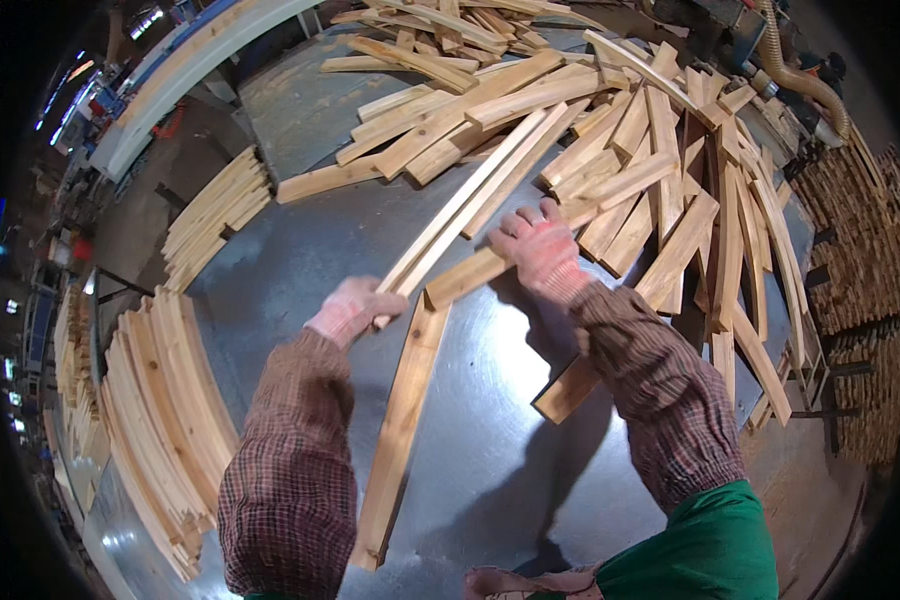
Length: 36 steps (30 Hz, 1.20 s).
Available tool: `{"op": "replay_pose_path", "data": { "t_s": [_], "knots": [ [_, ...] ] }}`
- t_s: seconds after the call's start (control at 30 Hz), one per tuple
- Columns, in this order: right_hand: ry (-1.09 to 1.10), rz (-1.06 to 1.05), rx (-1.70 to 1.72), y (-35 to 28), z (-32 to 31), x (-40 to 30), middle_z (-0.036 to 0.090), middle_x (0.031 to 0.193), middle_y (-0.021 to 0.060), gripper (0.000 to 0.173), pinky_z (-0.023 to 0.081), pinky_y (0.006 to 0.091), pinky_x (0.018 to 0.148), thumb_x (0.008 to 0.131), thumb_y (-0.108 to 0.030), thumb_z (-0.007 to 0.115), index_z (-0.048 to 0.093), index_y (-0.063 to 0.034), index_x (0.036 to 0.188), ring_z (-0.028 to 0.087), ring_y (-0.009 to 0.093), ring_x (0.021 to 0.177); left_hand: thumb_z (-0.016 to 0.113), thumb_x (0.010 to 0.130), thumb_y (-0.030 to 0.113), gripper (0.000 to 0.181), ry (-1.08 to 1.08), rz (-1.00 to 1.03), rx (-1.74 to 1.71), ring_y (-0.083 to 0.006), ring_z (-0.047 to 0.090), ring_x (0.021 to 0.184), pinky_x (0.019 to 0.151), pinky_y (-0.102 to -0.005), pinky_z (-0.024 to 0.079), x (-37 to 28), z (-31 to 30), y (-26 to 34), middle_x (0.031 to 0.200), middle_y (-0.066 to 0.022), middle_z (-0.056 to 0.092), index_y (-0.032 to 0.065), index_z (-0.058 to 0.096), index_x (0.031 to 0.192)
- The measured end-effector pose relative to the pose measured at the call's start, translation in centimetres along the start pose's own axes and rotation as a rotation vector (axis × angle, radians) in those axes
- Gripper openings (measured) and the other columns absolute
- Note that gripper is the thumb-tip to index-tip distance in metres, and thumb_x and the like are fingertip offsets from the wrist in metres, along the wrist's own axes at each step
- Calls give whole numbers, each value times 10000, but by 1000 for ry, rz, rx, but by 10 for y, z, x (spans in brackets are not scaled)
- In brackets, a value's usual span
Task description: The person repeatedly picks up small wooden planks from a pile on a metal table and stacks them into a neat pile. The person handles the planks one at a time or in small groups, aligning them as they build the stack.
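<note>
My gloved left hand (355, 306) grips the near ends of two long, thin wood strips (465, 196), which stretch away toward the heap. In my gloved right hand (534, 244) is the far end of a short wood board (466, 277); whether its fingers also hold other pieces I cannot tell. The near end of that board meets the top of a knotty board (407, 427) lying lengthwise between my arms. Another board (568, 390) lies partly hidden under my right forearm. Beyond my right hand, a loose heap of wood boards (630, 176) is spread across the metal table (487, 465).
Neat stacks of strips line the table's left side, one nearer (166, 420) and one farther (214, 214). More loose pieces (450, 30) lie at the far end. Stacked lumber (855, 240) stands at the right, near a ribbed hose (810, 86).
</note>
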State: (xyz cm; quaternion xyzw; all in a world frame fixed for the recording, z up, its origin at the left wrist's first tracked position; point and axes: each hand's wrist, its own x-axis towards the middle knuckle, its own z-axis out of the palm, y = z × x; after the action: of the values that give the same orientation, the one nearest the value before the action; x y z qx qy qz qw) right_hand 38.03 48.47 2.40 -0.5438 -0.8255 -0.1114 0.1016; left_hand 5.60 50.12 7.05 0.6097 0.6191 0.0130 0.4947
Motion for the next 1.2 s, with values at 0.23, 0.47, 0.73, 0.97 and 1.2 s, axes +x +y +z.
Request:
{"op": "replay_pose_path", "data": {
  "t_s": [0.23,0.47,0.73,0.97,1.2],
  "knots": [
    [158,-596,488,-100,-81,-92,638,1187,110,372,348,688,1141,741,-227,713,709,-141,1103,587,344,1216,761,939,290,478,-262,-191,-1048,-234,691,1017,934,-392,566,-182,93,-69,1144,-102,713,11,650,1312],
    [107,342,608,-189,-102,-185,512,1474,244,618,445,491,1140,917,-173,668,527,-82,1512,540,412,1319,771,927,266,444,-176,-152,-1229,-202,708,893,781,-348,590,-269,246,-51,1033,-83,698,16,628,1265],
    [-675,1018,2671,-209,-116,-240,663,1216,174,570,543,447,1048,1006,-335,642,521,36,1421,661,313,1128,802,909,310,458,-384,-178,-1351,-272,737,888,787,-374,616,-290,280,-68,1025,-129,740,-19,696,1210],
    [-501,812,2076,-256,-130,-169,705,1087,141,576,640,410,777,898,-297,743,590,53,1328,735,277,888,742,935,419,596,109,183,-961,-319,641,1200,1070,-435,486,-310,230,-132,1290,-146,687,71,620,1403],
    [-727,572,971,-364,-45,52,723,1239,201,822,550,426,1023,787,-280,882,492,31,1441,710,339,1164,729,838,545,780,792,-174,503,-347,488,1334,1119,-505,379,-304,147,-222,1433,-97,548,125,530,1465]
  ]
}}
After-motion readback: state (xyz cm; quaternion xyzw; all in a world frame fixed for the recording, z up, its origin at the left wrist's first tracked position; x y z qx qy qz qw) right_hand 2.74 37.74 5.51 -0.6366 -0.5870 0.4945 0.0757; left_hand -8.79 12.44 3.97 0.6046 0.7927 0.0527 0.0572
